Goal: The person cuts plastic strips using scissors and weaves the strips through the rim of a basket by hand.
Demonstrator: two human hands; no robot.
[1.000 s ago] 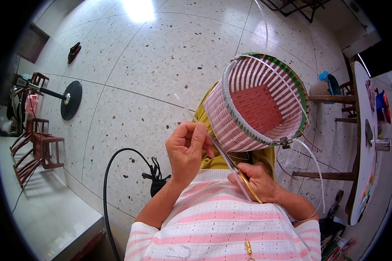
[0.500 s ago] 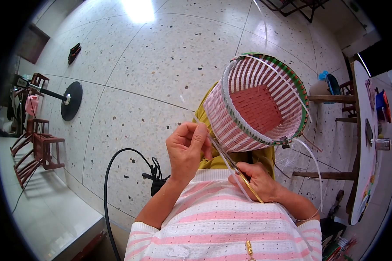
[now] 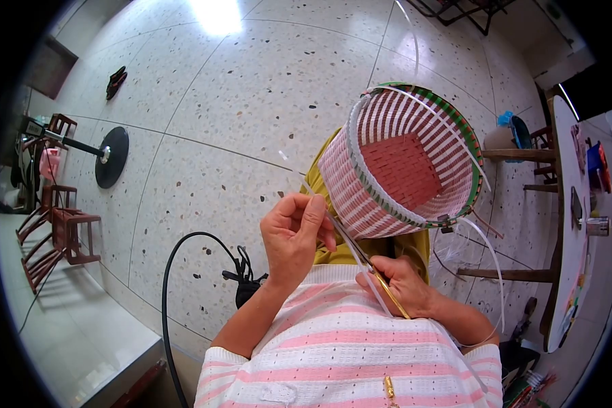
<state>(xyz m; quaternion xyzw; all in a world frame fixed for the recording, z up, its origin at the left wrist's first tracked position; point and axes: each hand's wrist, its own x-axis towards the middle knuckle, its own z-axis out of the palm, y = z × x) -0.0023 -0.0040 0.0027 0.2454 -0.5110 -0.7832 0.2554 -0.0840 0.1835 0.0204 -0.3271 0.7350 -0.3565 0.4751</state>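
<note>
head view: left hand (image 3: 289,238), one, thumb and forefinger closed on a pale translucent strip (image 3: 374,287); other fingers curled, no gap seen at the pinch. right hand (image 3: 401,280), one, closed around a gold-handled tool (image 3: 393,297), its dark metal end slanting toward the left hand; exact type of tool hard to tell. strip runs beside the tool, past both hands, over the striped shirt (image 3: 347,347).

basket (image 3: 377,211), one, pink and white weave, red base, green and white rim; tilted on the olive trousers (image 3: 330,256), toward the far edge of the lap, right of its middle, just beyond the hands, mouth facing up and right. loose pale strip (image 3: 428,109), one, lying across the mouth, tip past the right rim. white strip loop (image 3: 493,251), one, curving down from the near right rim.

table (image 3: 566,204), one, to the right; metal cup (image 3: 597,226) by its far long edge.

differences: left hand a touch nearer the basket; loose strip's tip now reaches farther beyond the rim; basket unmoved.
</note>
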